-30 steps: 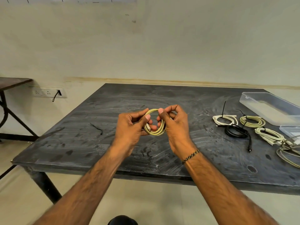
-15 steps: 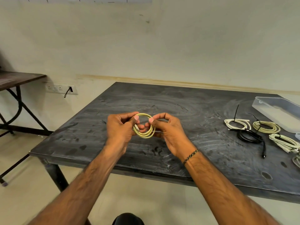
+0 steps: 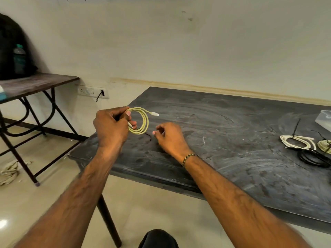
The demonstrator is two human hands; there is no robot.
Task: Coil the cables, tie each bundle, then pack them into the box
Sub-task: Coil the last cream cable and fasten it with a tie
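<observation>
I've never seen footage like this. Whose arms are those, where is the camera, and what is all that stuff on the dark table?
No machine here: a person wears a camera on the head, looking down at their own arms. The left hand grips a coiled yellow-green cable with a white plug sticking out. The right hand, with loosely curled fingers, holds nothing visible and is above a thin black tie lying on the dark scuffed table. At right lie a tied white cable bundle, a black cable bundle and, at the edge, part of a clear plastic box.

L hand grips yellow cable coil w/ fingers; R hand beside, holding nothing.
</observation>
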